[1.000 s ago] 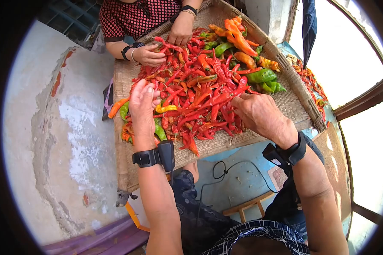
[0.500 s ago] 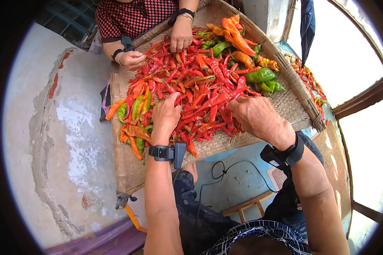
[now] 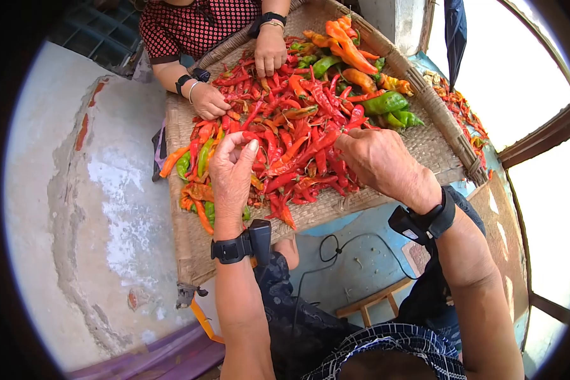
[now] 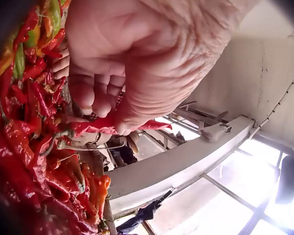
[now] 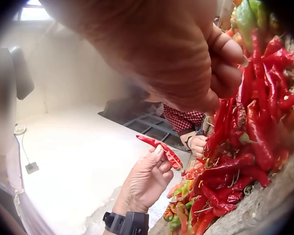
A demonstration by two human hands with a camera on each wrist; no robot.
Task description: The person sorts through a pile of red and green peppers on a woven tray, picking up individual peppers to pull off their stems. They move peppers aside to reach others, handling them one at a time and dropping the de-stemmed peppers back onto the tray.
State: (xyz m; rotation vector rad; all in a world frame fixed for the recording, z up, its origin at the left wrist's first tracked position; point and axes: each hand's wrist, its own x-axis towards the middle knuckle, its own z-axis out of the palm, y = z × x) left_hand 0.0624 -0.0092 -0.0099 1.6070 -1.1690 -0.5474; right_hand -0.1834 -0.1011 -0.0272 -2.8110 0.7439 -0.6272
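A: What lies around the hands?
B: A woven tray (image 3: 190, 253) heaped with a chili pile (image 3: 297, 126). Another person's 2 hands (image 3: 271, 50) work at its far edge.
A: And the near hands?
B: The left hand (image 3: 231, 168) is raised, pinching 1 red chili (image 5: 161, 148) above the pile. The right hand (image 3: 377, 158) curls its fingers into the pile, and I cannot tell whether it grips any.
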